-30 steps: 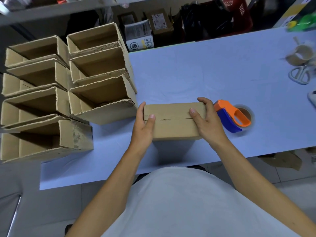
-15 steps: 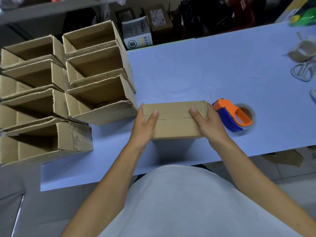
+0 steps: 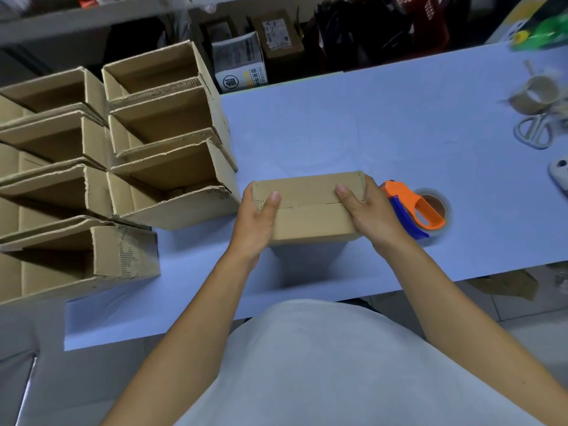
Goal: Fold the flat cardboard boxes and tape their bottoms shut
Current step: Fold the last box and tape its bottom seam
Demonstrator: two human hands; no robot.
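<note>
Both hands [image 3: 258, 222] [image 3: 365, 210] grip the folded cardboard box [image 3: 310, 210] beside the tape dispenser [image 3: 415, 210]

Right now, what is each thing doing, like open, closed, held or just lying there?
Brown cardboard box: flaps folded shut, untaped.
Left hand: grips box's left end.
Right hand: grips box's right end.
Orange and blue tape dispenser: lying untouched on table.
Stacked brown cardboard boxes: on their sides, open.
White scissors: lying closed.

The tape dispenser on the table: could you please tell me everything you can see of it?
The tape dispenser has an orange plastic handle over a blue body, holding a roll with a brown cardboard core. It lies on the blue table, close beside the box and just past the right hand. The hand hides its near end; whether they touch cannot be told.
</note>
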